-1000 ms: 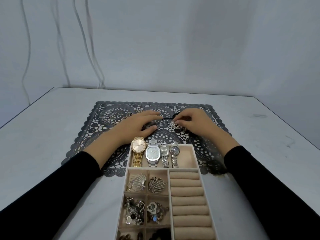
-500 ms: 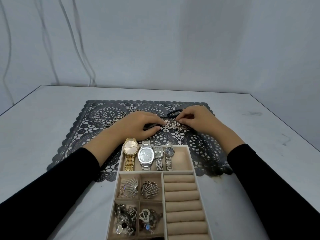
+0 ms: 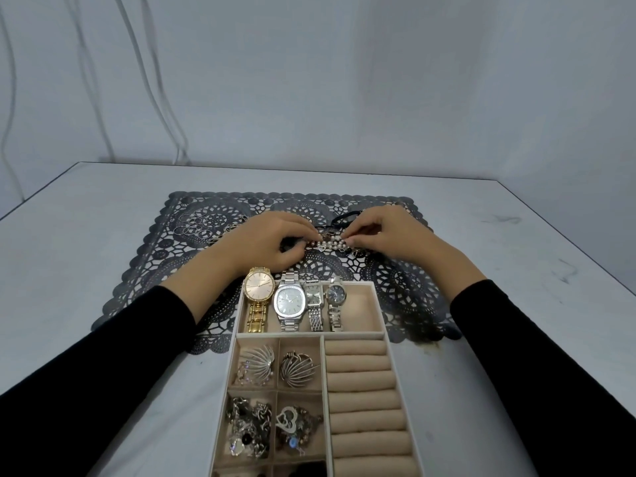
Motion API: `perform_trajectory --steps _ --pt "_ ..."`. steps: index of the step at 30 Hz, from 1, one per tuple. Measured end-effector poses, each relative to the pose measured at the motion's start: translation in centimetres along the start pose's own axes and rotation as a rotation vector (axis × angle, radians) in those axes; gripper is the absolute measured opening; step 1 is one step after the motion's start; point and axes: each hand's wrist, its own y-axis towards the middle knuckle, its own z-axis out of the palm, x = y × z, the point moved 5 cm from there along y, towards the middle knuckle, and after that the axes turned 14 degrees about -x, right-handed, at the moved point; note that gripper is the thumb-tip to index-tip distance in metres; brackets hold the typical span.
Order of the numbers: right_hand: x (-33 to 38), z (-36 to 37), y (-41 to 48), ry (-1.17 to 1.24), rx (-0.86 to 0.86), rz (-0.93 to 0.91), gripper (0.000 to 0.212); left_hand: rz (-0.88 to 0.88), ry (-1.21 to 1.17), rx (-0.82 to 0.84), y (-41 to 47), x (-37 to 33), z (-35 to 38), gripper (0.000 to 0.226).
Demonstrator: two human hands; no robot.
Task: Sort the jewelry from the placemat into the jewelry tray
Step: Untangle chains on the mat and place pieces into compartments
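Bracelet (image 3: 330,244) pinched by left hand (image 3: 272,239) and right hand (image 3: 389,235) on placemat (image 3: 395,277), just beyond tray (image 3: 361,286) rim

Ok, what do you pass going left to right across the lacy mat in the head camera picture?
Thin silver rings → left hand → pearl piece, pinched at both ends → right hand.

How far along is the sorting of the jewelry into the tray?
Done: four watches lie in the jewelry tray, brooches and tangled pieces too. In hand: left hand and right hand pinch a pearl piece on the placemat. Left: thin hoops at the mat's far left; the ring rolls are bare.
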Motion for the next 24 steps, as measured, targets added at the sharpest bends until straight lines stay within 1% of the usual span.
perform_trajectory --steps 4,7,12,17,19,21,24 --pt "-0.4 -0.2 0.0 -0.023 -0.026 0.020 0.010 -0.079 -0.034 -0.059 -0.4 0.6 -0.9 0.031" --pt "0.0 -0.2 -0.1 -0.020 -0.022 0.014 0.011 -0.101 -0.030 -0.096 -0.4 0.6 -1.1 0.030" --pt "0.5 0.0 -0.3 0.022 0.047 -0.008 0.014 -0.083 -0.009 -0.040 -0.5 0.8 -0.8 0.033" --pt "0.1 -0.1 -0.3 -0.023 0.029 -0.007 0.007 -0.146 -0.021 -0.096 -0.9 1.3 -1.6 0.032" --pt "0.1 -0.2 -0.2 -0.005 0.002 0.011 0.008 -0.167 -0.033 -0.124 -0.8 1.4 -1.6 0.028" --pt "0.3 -0.1 0.0 0.000 -0.063 0.014 0.010 -0.183 -0.036 -0.153 -0.6 1.5 -1.4 0.025" --pt "0.9 0.4 0.4 -0.037 -0.142 -0.010 0.017 -0.202 -0.005 -0.125 -0.2 1.7 -0.9 0.021"
